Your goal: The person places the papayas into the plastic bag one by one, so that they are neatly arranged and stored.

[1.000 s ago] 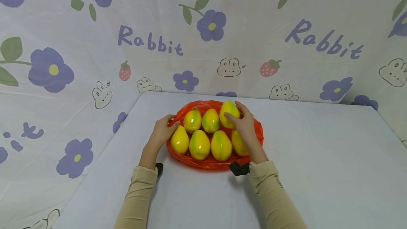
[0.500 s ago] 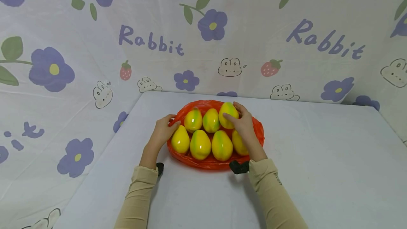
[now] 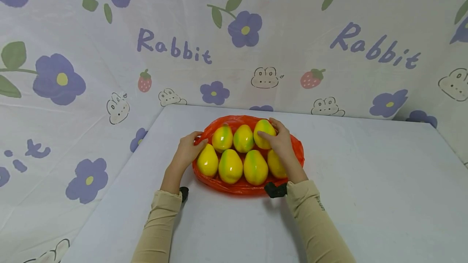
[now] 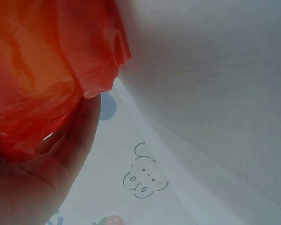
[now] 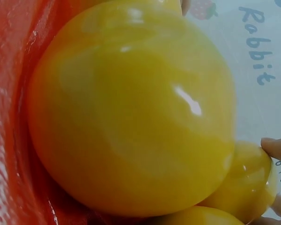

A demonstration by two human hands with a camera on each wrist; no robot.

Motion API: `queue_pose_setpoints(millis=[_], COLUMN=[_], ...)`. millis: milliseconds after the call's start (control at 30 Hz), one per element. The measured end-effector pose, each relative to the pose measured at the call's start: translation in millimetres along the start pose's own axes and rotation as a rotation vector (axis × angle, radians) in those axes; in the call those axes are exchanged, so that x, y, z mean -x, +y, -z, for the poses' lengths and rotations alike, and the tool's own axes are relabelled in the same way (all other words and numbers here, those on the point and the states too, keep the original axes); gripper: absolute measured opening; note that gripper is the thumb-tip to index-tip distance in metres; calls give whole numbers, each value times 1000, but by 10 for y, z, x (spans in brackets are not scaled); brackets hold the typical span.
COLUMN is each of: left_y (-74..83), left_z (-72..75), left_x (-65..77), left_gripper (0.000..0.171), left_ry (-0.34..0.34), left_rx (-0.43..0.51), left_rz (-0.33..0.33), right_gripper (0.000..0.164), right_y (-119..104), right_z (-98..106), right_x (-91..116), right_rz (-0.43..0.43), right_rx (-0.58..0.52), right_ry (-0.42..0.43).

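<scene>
A red plastic bag (image 3: 241, 191) lies spread open on the table, holding several glossy yellow fruits with green streaks, narrower at the top. My left hand (image 3: 187, 149) grips the bag's left edge; in the left wrist view, red plastic (image 4: 37, 70) is bunched over that hand (image 4: 42, 183). At the back right of the bag, my right hand (image 3: 281, 143) holds a yellow-green fruit (image 3: 264, 127) between thumb and fingers. That wrist partly hides the front right fruit (image 3: 275, 164). One large yellow fruit (image 5: 131, 112) fills most of the right wrist view.
The white table (image 3: 365, 182) stretches wide to the right of the bag. Behind it hangs a patterned cloth (image 3: 285, 27) with flowers, rabbits and lettering. Black wrist devices, such as the right one (image 3: 276, 190), stick out near both cuffs.
My right hand has lowered its fruit slightly into the back right of the bag. The left hand keeps its hold on the bag's edge.
</scene>
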State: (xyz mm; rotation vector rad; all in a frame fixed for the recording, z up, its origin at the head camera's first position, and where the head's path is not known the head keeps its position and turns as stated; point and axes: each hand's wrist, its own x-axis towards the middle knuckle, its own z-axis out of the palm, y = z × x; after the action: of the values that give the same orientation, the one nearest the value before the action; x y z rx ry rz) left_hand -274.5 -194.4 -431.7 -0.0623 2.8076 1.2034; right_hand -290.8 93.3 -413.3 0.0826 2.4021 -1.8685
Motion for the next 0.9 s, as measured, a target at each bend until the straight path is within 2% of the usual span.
queue_pose_setpoints(millis=[900], left_y=[14], left_z=[1], left_x=[0], left_gripper=[49], left_ry=[0], left_rx=[7], left_rz=[9], right_gripper=[64], right_y=[23], right_z=[67], right_x=[-2], right_rz=[-26], right_rx=[7], right_ry=[28])
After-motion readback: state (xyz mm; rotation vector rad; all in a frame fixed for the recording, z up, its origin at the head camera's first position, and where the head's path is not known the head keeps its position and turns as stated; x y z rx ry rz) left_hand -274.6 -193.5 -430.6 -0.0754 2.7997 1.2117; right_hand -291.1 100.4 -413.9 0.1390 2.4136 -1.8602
